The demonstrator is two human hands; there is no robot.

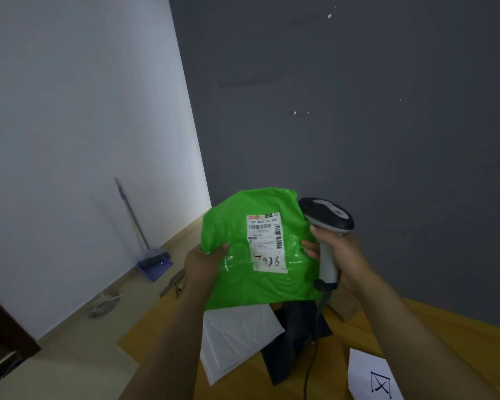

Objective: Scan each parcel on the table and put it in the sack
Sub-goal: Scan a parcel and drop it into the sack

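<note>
Head view: left hand [207, 262] grips the green parcel [257, 249] at its left edge, thumb on top, holding it up off the table [459, 336], label side toward the camera. Shipping label [264, 242] sits upright, long axis vertical, barcodes near its top and right edge. Right hand [341, 255] is clenched around the scanner [328, 223] handle, fingertips touching the parcel's right edge; scanner head sits just right of the label at its upper corner, apparently facing away from it. Judgement: scan step pending, scanner head must turn left and down toward the barcode, right hand nearer. White parcel [237, 339] and dark parcel [295, 339] lie on the table below, overlapping. Sack not in view.
</note>
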